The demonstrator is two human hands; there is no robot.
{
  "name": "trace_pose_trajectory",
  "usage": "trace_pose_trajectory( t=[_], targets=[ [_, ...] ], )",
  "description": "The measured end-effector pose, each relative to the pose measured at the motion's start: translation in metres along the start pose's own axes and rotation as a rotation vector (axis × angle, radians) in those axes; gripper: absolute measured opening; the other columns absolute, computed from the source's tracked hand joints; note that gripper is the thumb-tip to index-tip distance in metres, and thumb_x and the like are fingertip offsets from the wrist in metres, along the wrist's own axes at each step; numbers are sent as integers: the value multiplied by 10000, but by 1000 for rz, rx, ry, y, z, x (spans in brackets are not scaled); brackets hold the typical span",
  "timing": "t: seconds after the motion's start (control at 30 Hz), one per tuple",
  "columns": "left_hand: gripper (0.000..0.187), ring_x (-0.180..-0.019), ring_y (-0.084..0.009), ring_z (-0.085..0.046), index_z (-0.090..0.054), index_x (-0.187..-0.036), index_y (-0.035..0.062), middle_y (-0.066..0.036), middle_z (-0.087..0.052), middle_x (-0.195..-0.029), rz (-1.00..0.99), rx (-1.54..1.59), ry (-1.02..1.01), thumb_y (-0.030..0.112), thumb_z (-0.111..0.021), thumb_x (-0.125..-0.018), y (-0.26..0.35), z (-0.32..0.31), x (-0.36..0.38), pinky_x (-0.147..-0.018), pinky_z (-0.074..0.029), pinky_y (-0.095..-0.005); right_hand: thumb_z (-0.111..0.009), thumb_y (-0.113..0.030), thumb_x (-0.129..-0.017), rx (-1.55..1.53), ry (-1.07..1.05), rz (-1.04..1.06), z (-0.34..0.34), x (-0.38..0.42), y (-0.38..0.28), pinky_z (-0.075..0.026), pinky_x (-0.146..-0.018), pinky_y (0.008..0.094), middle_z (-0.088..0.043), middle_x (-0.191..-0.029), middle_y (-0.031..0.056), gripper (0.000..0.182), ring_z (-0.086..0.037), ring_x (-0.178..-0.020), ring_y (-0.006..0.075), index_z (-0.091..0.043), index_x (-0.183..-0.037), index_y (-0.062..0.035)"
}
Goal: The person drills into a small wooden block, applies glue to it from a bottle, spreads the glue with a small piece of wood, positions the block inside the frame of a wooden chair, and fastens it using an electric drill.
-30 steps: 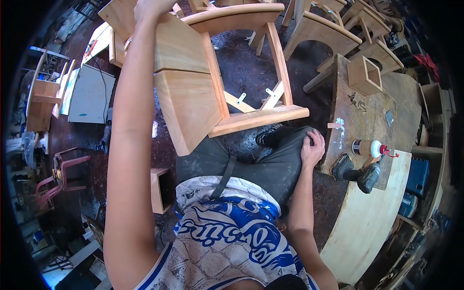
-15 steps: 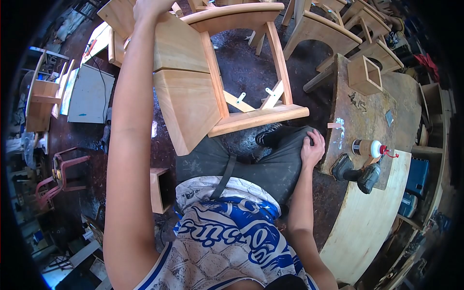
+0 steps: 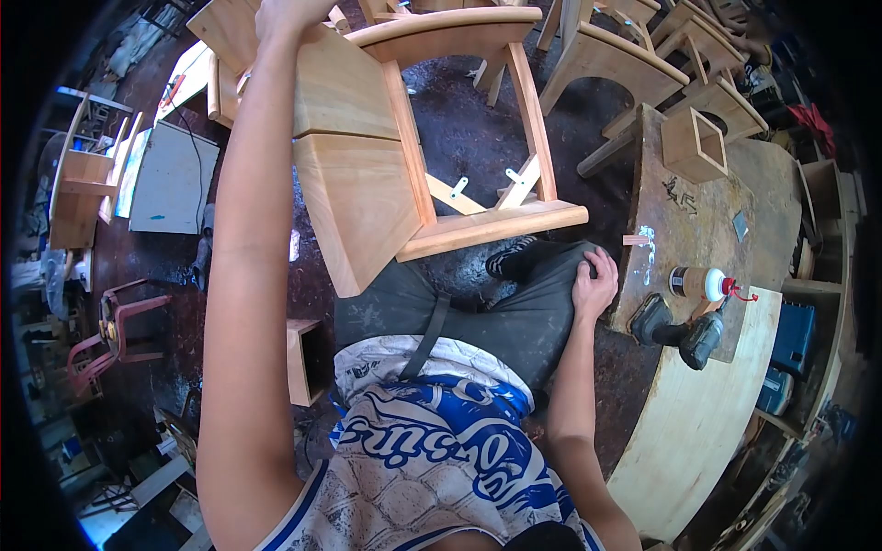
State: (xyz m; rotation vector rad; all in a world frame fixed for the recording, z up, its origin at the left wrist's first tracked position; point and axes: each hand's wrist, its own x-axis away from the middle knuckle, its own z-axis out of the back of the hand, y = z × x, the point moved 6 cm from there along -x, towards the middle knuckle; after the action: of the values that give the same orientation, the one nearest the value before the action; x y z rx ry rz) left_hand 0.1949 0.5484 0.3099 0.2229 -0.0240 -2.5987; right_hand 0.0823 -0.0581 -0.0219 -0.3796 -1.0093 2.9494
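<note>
My left hand (image 3: 287,13) reaches to the top edge of the view, at the far end of the wooden seat panels (image 3: 354,174); its fingers are mostly cut off, so its grip cannot be made out. Beside the panels is a light wooden frame (image 3: 491,230) with a curved top rail, and two metal brackets show on its slanted braces. The near end of this wooden piece is over my lap. My right hand (image 3: 595,281) rests on my knee, holding nothing, with its fingers loosely bent and apart.
On the worn workbench (image 3: 707,207) at right are an open wooden box (image 3: 694,147), screws, a glue bottle (image 3: 703,283) and a cordless drill (image 3: 680,335). More wooden chairs (image 3: 625,55) stand at the top. A pink stool (image 3: 119,331) is at left.
</note>
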Motion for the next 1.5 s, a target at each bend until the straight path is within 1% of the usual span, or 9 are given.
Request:
trace_pose_trajectory(
  t=[0.27,0.47,0.57,0.6,0.7,0.83,0.97,1.07,1.5],
  targets=[
    [593,-1037,-265,-706,-750,-1167,248,-22,-770,-1004,-1,2,-4,700,-554,-837,2,1,0,-936,-518,-393,-676,-209,-812,-9,6,-14,1,0,-1,-321,-1133,460,-688,-1287,3,225,-517,-1320,276,-766,-1014,-169],
    [592,-1031,-263,-708,-751,-1165,245,-20,-771,-995,-2,6,-1,699,-555,-838,5,-1,-2,-932,-519,-391,-680,-230,-835,-91,60,-84,7,-3,7,-382,-1109,419,-640,-1340,145,370,-535,-1299,313,-712,-1175,-88],
    [592,-1027,-262,-709,-751,-1163,244,-20,-772,-991,5,9,1,698,-555,-838,4,-1,-1,-930,-520,-390,-643,-334,-940,-342,-28,-475,-8,-7,46,-409,-1089,363,-607,-1377,177,581,-567,-1266,301,-545,-1397,11],
    [592,-1026,-261,-710,-752,-1163,243,-19,-772,-990,6,6,0,698,-555,-838,5,-3,-1,-929,-520,-390,-643,-334,-940,-346,-33,-476,-17,-10,67,-409,-1089,363,-607,-1377,177,581,-567,-1266,301,-545,-1397,11],
    [592,-1023,-260,-711,-752,-1161,242,-19,-773,-986,4,8,0,697,-555,-838,6,-4,-4,-927,-520,-389,-525,-410,-1027,-1169,-287,-986,-56,4,86,-425,-1074,353,-626,-1345,125,555,-606,-1200,263,-559,-1377,18],
    [591,-1018,-259,-712,-753,-1159,240,-18,-774,-980,10,4,-2,696,-555,-839,6,-8,-7,-925,-521,-388,-518,-427,-1017,-1452,-443,-1110,-87,9,86,-505,-993,389,-684,-1220,145,503,-655,-1107,265,-648,-1250,-1],
    [591,-1014,-258,-714,-754,-1157,239,-17,-775,-975,-35,57,-83,695,-555,-839,8,-9,-7,-922,-522,-386,-525,-410,-1018,-1542,-530,-1166,-113,20,86,-505,-983,381,-686,-1210,137,486,-653,-1097,252,-650,-1250,-1],
    [576,-981,-265,-721,-767,-1117,232,-17,-777,-937,43,-3,154,687,-559,-832,-4,-18,-10,-893,-531,-385,-531,-397,-1018,-1556,-558,-1193,-128,33,93,-506,-976,375,-687,-1203,131,474,-652,-1089,242,-651,-1249,-2],
    [574,-1000,-197,-717,-755,-1170,236,3,-778,-943,112,49,95,681,-604,-840,-24,-33,-33,-935,-502,-350,-555,-342,-1020,-1505,-476,-1160,-135,69,108,-507,-946,350,-693,-1174,104,420,-645,-1057,199,-657,-1247,-4]
  ],
)
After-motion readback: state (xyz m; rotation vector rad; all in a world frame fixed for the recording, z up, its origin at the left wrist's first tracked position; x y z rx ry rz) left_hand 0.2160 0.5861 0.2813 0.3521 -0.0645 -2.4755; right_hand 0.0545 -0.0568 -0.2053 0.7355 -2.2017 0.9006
